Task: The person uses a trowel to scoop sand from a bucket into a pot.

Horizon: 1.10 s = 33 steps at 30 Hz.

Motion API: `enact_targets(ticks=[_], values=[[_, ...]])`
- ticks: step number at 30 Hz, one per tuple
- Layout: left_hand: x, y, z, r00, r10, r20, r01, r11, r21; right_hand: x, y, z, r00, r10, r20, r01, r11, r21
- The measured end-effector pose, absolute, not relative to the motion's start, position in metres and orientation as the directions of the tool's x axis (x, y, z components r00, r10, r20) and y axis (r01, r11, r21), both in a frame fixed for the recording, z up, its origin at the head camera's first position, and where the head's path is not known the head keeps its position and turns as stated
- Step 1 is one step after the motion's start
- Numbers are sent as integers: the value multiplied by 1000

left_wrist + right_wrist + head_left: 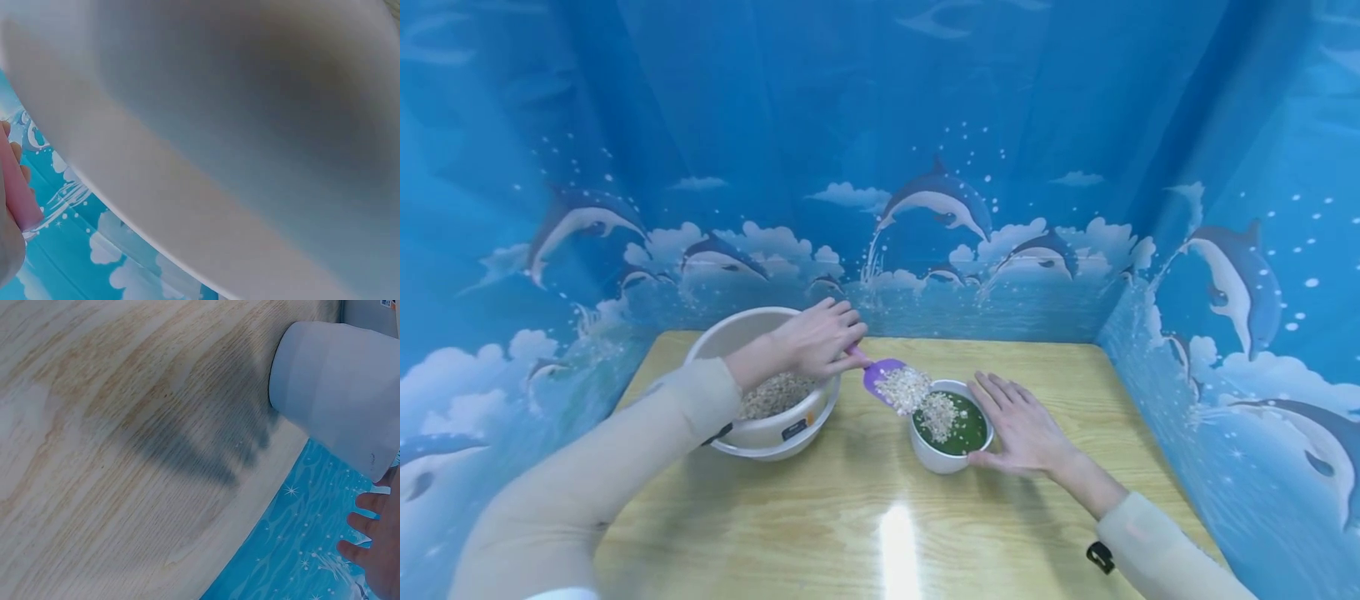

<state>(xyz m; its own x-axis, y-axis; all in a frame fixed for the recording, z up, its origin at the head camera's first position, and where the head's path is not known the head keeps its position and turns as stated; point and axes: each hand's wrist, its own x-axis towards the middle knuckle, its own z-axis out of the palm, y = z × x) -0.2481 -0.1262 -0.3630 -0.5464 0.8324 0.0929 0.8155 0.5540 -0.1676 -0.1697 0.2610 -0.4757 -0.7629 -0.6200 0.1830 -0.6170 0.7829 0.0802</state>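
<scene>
My left hand [831,342] grips the handle of a purple scoop [886,375] over the right rim of a large pale bowl [730,333] half full of oat flakes. The scoop is tilted, and flakes spill from it into a small white bowl [942,461] with green contents. My right hand [1011,421] rests flat against that bowl's right side with its fingers straight. In the left wrist view the large bowl's wall [237,125] fills the frame, with the pink handle [17,190] at the left edge. In the right wrist view the small bowl [337,412] is near my fingers [365,525].
Both bowls stand on a light wooden table [850,517]. A blue dolphin-print curtain [940,200] closes in the table at the back and on both sides. Bare wood lies in front of the bowls.
</scene>
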Motion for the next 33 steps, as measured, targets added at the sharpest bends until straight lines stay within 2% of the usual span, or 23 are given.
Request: enact_targets(ticks=[24,33], values=[[-252,-97,-359,-499,866,27,846,493,-203,-171,263,-480,-762,-621,185,-616,783,91],[-254,-81,-357,-474,880,-27,849,449,-277,-170,263,-479,-765,-616,187,-613,786,83]])
